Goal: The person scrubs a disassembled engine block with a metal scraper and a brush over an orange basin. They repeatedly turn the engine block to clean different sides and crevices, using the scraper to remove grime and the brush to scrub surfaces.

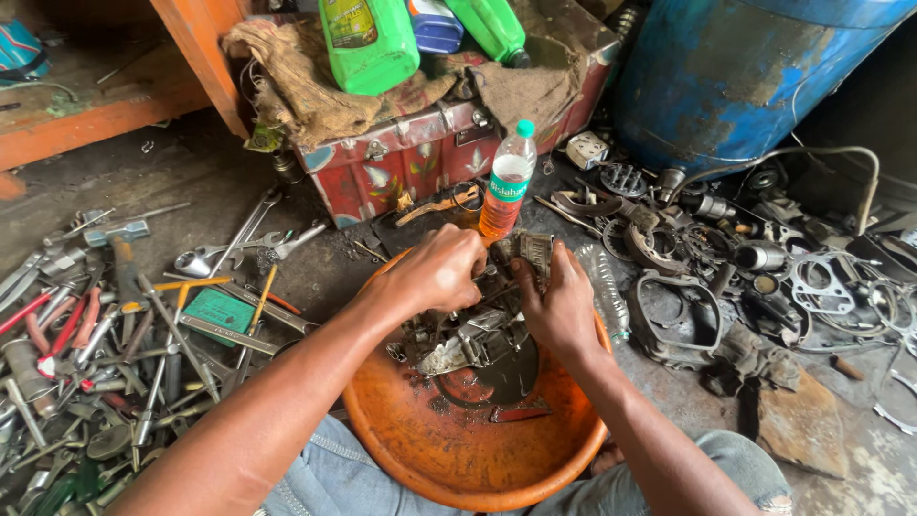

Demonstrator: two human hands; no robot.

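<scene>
Both hands grip a greasy metal part (521, 253) over the far rim of the basin (420, 449): left hand (435, 272) clenched on its left side, right hand (559, 306) with fingers wrapped on its right. I judge it heavy, rigid and oil-slick; best held by its cast edges, not its flat faces.

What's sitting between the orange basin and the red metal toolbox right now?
In the head view, a clear plastic bottle of orange liquid stands between the orange basin and the red metal toolbox, just beyond both hands.
</scene>
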